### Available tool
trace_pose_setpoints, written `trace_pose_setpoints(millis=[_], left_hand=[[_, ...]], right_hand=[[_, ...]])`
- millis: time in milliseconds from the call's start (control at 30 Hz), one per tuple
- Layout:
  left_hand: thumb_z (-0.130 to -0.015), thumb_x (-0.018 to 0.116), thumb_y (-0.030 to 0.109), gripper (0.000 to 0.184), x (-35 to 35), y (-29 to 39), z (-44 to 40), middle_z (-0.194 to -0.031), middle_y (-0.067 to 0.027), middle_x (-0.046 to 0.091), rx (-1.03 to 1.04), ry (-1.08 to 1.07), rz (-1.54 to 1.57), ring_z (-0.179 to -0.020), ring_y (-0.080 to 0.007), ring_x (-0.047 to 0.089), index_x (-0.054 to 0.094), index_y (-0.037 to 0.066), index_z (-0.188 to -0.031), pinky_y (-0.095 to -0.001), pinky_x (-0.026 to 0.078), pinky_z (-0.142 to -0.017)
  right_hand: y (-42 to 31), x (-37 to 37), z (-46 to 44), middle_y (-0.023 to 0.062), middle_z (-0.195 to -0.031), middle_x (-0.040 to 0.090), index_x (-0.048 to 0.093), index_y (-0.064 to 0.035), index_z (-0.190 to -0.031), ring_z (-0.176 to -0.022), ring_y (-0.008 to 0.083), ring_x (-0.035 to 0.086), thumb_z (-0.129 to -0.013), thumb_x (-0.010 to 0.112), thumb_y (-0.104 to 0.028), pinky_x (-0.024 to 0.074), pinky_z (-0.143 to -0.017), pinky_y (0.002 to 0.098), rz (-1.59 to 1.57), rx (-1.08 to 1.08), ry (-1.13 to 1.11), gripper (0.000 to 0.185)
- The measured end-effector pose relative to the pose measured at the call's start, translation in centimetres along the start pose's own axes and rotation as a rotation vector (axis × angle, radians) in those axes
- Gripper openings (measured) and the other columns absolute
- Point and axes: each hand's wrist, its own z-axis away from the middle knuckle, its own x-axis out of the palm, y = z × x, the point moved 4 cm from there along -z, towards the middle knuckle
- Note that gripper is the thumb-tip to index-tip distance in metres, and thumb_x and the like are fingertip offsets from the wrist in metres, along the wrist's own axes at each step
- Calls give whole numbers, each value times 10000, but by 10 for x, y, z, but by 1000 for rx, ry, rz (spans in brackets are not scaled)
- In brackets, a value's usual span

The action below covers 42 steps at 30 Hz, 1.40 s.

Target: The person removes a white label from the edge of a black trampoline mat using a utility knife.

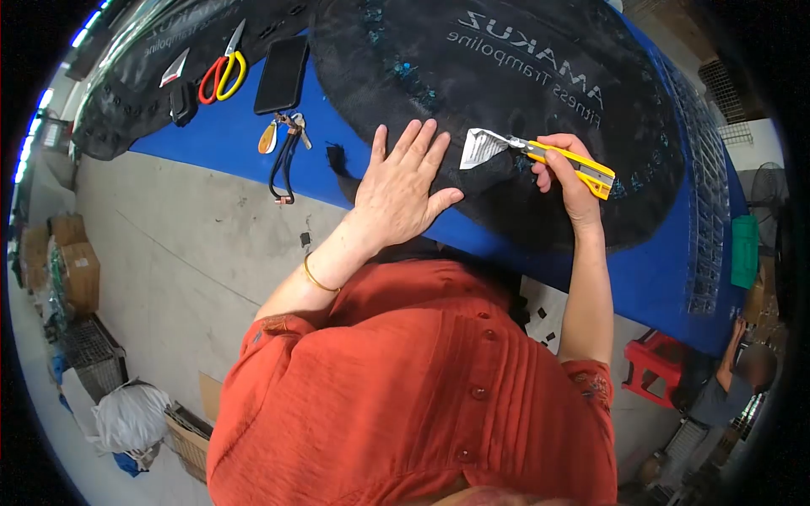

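A round black trampoline mat [540, 93] with white printed lettering lies on a blue table. Flat on its near edge rests my left hand [405, 181], fingers spread, holding nothing. My right hand [567, 173] is closed around a yellow utility knife [582, 169], which points to the left. At the knife's tip is a crumpled white label [483, 149] with small dark print, to the right of my left hand. Whether the blade cuts into the label or only touches it, I cannot tell.
To the left on the blue table [198, 139] are red-and-yellow scissors [224, 72], a black phone [282, 74] and keys on a strap [293, 139]. Another black mat [110, 110] hangs beyond them. A red stool [654, 367] and a person [730, 388] are at the right.
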Motion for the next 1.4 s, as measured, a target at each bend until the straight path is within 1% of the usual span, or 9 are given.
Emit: trace_pose_setpoints(millis=[400, 533, 600, 633, 733, 833, 1000, 1267, 1400], left_hand=[[-989, 521, 575, 749, 2, 0, 0, -1590, -180, 404, -15, 29, -8, -1492, -341, 344, 449, 50, -1517, -591, 206, -1212], [-999, 515, 560, 744, -2, 2, -1, -1602, -182, 387, -24, -6, -14, -1500, -341, 333, 418, 56, -1537, -590, 188, -1220], [-990, 507, 581, 763, 0, 2, -1, -1595, -190, 398, -16, 24, -18, -1497, -340, 340, 439, 41, -1525, -611, 192, -1212], [-989, 509, 579, 763, 0, 2, -1, -1600, -187, 392, -20, 14, -22, -1500, -340, 335, 434, 45, -1530, -608, 190, -1214], [-988, 514, 575, 761, -1, 4, -3, -1603, -184, 389, -30, -3, -22, -1500, -339, 335, 432, 50, -1533, -606, 189, -1215], [-979, 528, 574, 764, -3, 4, -3, -1604, -175, 389, -32, -18, -29, -1503, -330, 328, 435, 54, -1532, -597, 175, -1220], [-991, 532, 556, 760, -3, 5, -4, -1631, -157, 350, -46, -69, -37, -1520, -329, 299, 381, 82, -1566, -571, 150, -1233], [-985, 558, 534, 767, -3, 6, -4, -1635, -160, 343, -33, -83, -42, -1529, -335, 282, 378, 63, -1564, -568, 146, -1235], [-980, 591, 504, 753, -7, 6, -7, -1616, -185, 357, -28, -105, -21, -1521, -358, 290, 392, 46, -1543, -563, 160, -1234]], right_hand=[[3, 0, 0, 60, -851, 689, 648, -38, -1156, -664, 60, 610, -1001, 650, -195, 502, -607, 198, -17, -22, 24, 221], [4, 1, 1, 28, -948, 706, 652, -46, -1140, -748, 58, 619, -996, 665, -222, 518, -682, 209, 36, -85, 41, 227], [5, -1, 2, 53, -1034, 701, 663, -56, -1115, -855, 102, 644, -981, 671, -207, 540, -789, 266, 131, -122, 58, 202], [-4, 1, -1, 115, -1220, 665, 678, -70, -1139, -1091, 216, 644, -938, 691, -201, 504, -982, 359, 380, -428, 82, 240], [-24, 10, 8, 184, -1484, 499, 663, -121, -1291, -1423, 407, 405, -849, 721, -258, 299, -1194, 501, 843, -648, 157, 466], [-26, 25, 10, 157, -1563, 416, 597, -154, -1405, -1476, 420, 303, -870, 690, -320, 187, -1196, 635, 1169, -655, 135, 568], [-25, 23, 11, 156, -1544, 458, 597, -158, -1420, -1446, 412, 366, -921, 626, -388, 205, -1179, 657, 1137, -722, 125, 550], [-23, 25, 12, 151, -1519, 484, 536, -160, -1443, -1429, 384, 421, -881, 663, -283, 230, -1186, 637, 1095, -723, 23, 589], [-20, 19, 9, 174, -1472, 516, 539, -94, -1416, -1402, 402, 445, -876, 668, -251, 291, -1192, 554, 964, -660, 8, 577]])
